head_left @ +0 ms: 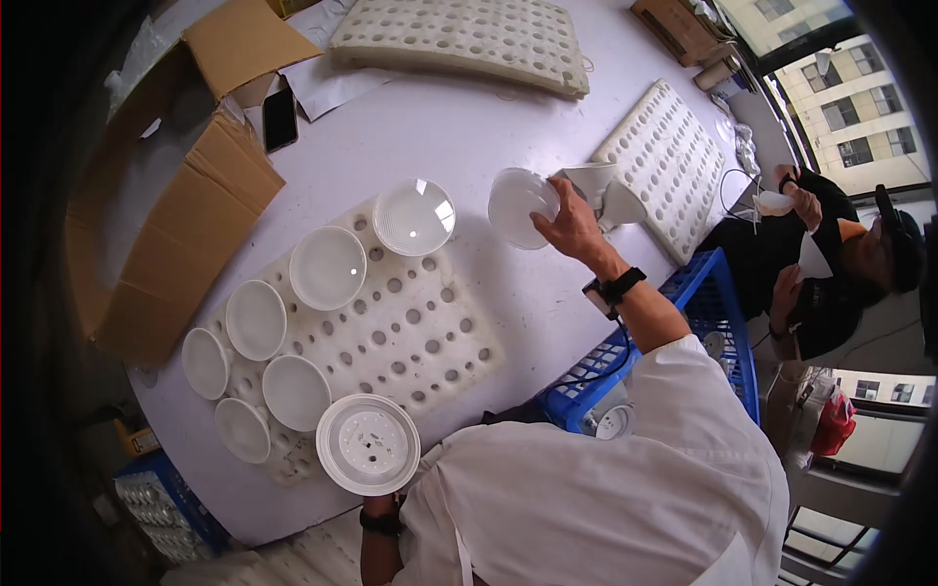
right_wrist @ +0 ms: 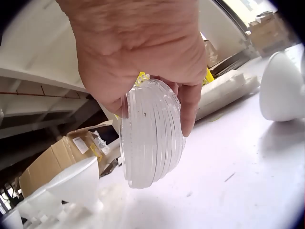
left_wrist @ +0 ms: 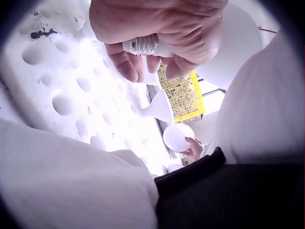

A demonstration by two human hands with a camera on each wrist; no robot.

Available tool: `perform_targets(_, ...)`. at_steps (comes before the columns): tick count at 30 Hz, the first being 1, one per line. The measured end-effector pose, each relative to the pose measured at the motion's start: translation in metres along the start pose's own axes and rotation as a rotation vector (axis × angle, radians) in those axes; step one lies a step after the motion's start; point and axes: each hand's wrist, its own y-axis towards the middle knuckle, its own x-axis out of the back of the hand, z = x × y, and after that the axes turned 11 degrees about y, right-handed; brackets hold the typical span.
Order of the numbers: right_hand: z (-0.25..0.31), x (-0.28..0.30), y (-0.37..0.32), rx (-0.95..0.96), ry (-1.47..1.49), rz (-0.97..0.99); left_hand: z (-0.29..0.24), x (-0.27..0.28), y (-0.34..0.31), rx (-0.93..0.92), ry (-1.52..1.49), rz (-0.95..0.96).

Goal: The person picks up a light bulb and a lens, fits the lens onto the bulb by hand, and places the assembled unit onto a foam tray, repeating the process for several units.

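My left hand (left_wrist: 162,24) grips an LED lamp by its metal screw base (left_wrist: 143,45). In the head view that lamp (head_left: 368,445) faces up, its round white board with small dots exposed, and mostly hides the hand. My right hand (head_left: 576,230) pinches a clear ribbed lens cover (right_wrist: 152,138) by its edges, above the table. Several white cup-shaped lamps (head_left: 327,269) stand face up in a white foam board (head_left: 401,337) full of holes, left of the right hand. Two white lamp housings (head_left: 622,203) lie just beyond the right hand.
An open cardboard box (head_left: 186,234) and a phone (head_left: 279,120) are at the left. More holed foam boards lie at the back (head_left: 469,39) and right (head_left: 669,161). A blue crate (head_left: 718,313) holding lamps stands by the right table edge. Another person (head_left: 831,244) works at the right.
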Motion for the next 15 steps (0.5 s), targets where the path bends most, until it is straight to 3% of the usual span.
perform_targets(4, -0.018, -0.014, -0.086, 0.133, -0.242, -0.023, 0.02, 0.0, -0.016, -0.053, 0.022, 0.017)
perform_targets(6, -0.014, -0.014, -0.106, 0.111, -0.279, -0.001, 0.032, 0.007, -0.023, -0.074, 0.046, 0.006)
perform_targets(8, -0.03, -0.023, -0.122, 0.396, -0.356, -0.049, 0.04, 0.019, -0.024, -0.099, 0.077, 0.0)
perform_targets(9, -0.035, -0.028, -0.128, 0.426, -0.428, -0.022, 0.046, 0.023, -0.021, -0.113, 0.091, 0.0)
perform_targets(12, -0.03, -0.042, -0.133, 0.465, -0.575, 0.042, 0.067, 0.035, -0.018, -0.15, 0.119, -0.005)
perform_targets(15, -0.015, -0.046, -0.148, 0.335, -0.636, 0.198, 0.11, 0.041, -0.006, -0.172, 0.13, -0.023)
